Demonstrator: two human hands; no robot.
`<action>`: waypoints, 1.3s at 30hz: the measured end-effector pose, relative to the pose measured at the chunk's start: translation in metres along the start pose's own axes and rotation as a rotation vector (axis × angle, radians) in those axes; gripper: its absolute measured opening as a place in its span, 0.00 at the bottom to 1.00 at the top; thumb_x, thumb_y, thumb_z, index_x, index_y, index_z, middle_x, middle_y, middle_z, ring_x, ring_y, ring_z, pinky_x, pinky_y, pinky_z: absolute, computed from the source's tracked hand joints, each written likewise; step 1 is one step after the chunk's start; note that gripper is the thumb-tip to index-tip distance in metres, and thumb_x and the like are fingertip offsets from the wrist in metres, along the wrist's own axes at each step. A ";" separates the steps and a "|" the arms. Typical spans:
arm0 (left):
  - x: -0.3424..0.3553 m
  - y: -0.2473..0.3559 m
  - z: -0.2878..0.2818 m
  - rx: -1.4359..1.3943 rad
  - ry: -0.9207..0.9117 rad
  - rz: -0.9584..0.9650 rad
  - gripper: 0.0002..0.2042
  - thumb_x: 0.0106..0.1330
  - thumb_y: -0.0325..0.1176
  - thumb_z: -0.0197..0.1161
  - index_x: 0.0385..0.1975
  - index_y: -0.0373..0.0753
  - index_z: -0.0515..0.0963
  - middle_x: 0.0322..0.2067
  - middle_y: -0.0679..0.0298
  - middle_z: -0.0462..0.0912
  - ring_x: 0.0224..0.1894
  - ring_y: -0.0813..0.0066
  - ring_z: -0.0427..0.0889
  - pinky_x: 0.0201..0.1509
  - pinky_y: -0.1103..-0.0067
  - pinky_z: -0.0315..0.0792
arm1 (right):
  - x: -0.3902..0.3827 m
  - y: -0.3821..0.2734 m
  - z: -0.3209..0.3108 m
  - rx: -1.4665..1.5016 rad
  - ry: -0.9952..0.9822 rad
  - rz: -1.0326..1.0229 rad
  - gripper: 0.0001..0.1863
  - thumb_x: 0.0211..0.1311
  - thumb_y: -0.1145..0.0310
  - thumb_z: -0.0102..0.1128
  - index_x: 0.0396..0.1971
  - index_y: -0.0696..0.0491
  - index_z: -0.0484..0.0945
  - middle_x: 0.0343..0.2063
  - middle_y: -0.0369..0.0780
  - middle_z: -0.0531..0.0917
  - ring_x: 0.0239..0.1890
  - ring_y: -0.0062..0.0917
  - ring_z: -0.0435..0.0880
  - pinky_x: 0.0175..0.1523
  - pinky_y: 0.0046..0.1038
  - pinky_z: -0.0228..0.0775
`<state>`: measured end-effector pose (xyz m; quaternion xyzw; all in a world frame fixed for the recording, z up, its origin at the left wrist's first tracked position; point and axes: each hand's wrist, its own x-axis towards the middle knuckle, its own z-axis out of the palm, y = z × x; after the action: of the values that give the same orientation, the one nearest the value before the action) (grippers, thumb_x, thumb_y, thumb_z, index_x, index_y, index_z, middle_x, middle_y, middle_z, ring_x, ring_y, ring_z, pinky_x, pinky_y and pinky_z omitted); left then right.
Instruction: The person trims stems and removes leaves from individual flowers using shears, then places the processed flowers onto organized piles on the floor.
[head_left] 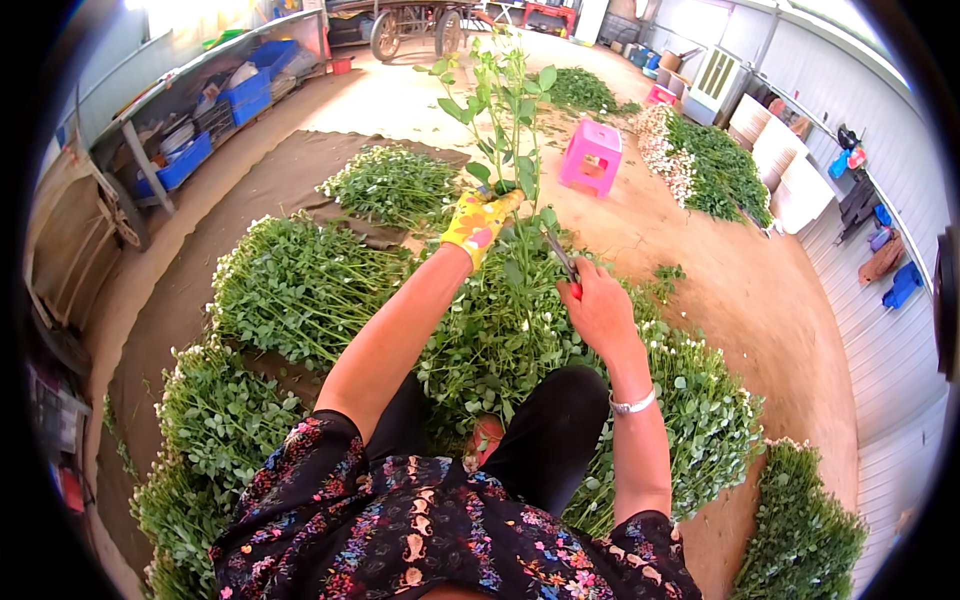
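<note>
In a yellow patterned glove, my left hand is closed around a few tall leafy flower stems, holding them upright before me. My bare right hand grips a pair of pruning shears with red on the handle. The dark blades point up and left, close beside the lower part of the held stems; whether they touch a stem I cannot tell. Beneath both hands spreads a heap of cut green stems with small whitish buds, lying in front of my knees.
More bundles of stems lie on a dark cloth at the left, and others at the right. A pink stool stands ahead. Blue crates sit under a left-hand bench. A wheeled cart is at the back.
</note>
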<state>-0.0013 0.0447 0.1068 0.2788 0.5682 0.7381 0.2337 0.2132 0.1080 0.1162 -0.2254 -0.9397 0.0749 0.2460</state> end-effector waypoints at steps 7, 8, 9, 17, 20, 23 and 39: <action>-0.008 -0.013 -0.018 0.194 0.087 0.108 0.16 0.59 0.41 0.65 0.34 0.31 0.79 0.27 0.62 0.82 0.26 0.76 0.74 0.31 0.75 0.69 | 0.021 -0.014 0.031 -0.129 -0.088 0.002 0.15 0.59 0.61 0.54 0.35 0.59 0.73 0.28 0.51 0.80 0.32 0.47 0.81 0.36 0.43 0.73; -0.010 -0.013 -0.018 0.204 0.088 0.093 0.16 0.59 0.41 0.65 0.35 0.31 0.79 0.28 0.61 0.82 0.26 0.76 0.75 0.32 0.75 0.69 | 0.023 -0.014 0.033 -0.126 -0.112 0.009 0.14 0.59 0.61 0.54 0.33 0.59 0.73 0.26 0.52 0.80 0.30 0.47 0.81 0.36 0.43 0.73; -0.014 -0.014 -0.017 0.214 0.088 0.078 0.17 0.59 0.41 0.65 0.35 0.31 0.79 0.29 0.60 0.83 0.27 0.76 0.76 0.33 0.75 0.70 | 0.024 -0.013 0.036 -0.124 -0.135 0.018 0.14 0.59 0.62 0.54 0.31 0.60 0.73 0.25 0.52 0.80 0.29 0.48 0.80 0.36 0.44 0.73; -0.035 0.002 -0.058 0.072 -0.259 -0.013 0.17 0.61 0.36 0.66 0.49 0.38 0.76 0.35 0.68 0.82 0.33 0.81 0.76 0.34 0.82 0.69 | 0.015 0.001 0.030 0.229 -0.086 0.108 0.15 0.61 0.62 0.54 0.28 0.62 0.72 0.18 0.53 0.77 0.27 0.49 0.78 0.34 0.42 0.70; -0.045 0.000 -0.074 0.078 -0.368 -0.005 0.20 0.60 0.36 0.66 0.50 0.37 0.75 0.36 0.66 0.82 0.35 0.79 0.78 0.35 0.80 0.71 | 0.014 0.002 0.024 0.350 0.002 0.076 0.17 0.62 0.61 0.54 0.28 0.62 0.70 0.18 0.52 0.75 0.26 0.49 0.77 0.33 0.40 0.67; -0.058 0.000 -0.086 0.103 -0.394 -0.052 0.20 0.60 0.37 0.66 0.51 0.38 0.74 0.36 0.65 0.81 0.35 0.77 0.78 0.36 0.78 0.72 | 0.018 -0.010 0.012 0.358 0.024 0.020 0.16 0.62 0.61 0.53 0.29 0.62 0.69 0.19 0.52 0.74 0.27 0.49 0.76 0.35 0.40 0.67; -0.085 -0.026 -0.082 -0.124 -0.460 -0.181 0.18 0.60 0.37 0.65 0.47 0.35 0.75 0.28 0.65 0.79 0.29 0.76 0.77 0.31 0.82 0.68 | 0.044 -0.016 0.017 0.208 0.089 -0.037 0.13 0.61 0.64 0.55 0.35 0.59 0.69 0.29 0.52 0.77 0.33 0.49 0.78 0.38 0.44 0.69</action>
<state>0.0065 -0.0635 0.0533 0.3726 0.4761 0.6649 0.4386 0.1639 0.1134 0.1243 -0.1844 -0.9191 0.1572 0.3108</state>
